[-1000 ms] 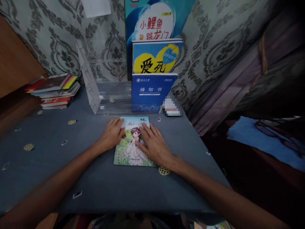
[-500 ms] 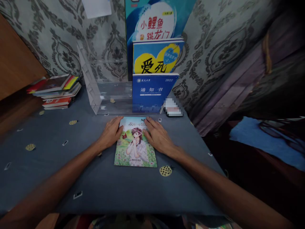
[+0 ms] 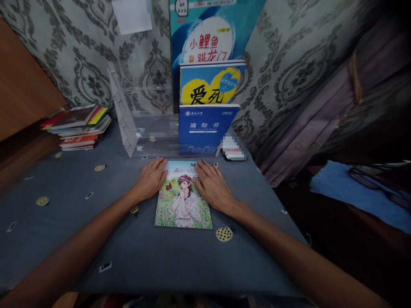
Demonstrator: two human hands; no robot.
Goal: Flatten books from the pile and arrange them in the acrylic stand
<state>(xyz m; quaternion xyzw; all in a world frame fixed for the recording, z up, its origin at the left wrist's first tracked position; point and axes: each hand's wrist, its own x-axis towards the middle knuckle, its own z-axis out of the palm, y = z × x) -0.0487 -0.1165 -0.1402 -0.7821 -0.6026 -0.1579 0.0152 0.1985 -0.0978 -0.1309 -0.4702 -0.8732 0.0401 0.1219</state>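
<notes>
Slim rectangular green-and-blue paper book (image 3: 180, 203) lies flat on the grey-blue cloth-covered surface (image 3: 138, 256), left hand (image 3: 150, 177) at its left edge, fingers extended, ungripping. Probably light, bendable and slippery, it suits holding by both side edges. Right hand (image 3: 212, 183) lies over its upper right corner, fingers spread.

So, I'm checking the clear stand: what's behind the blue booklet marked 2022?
A blue and yellow book, then a teal book rising higher. Their lower parts are mostly covered from view.
</notes>
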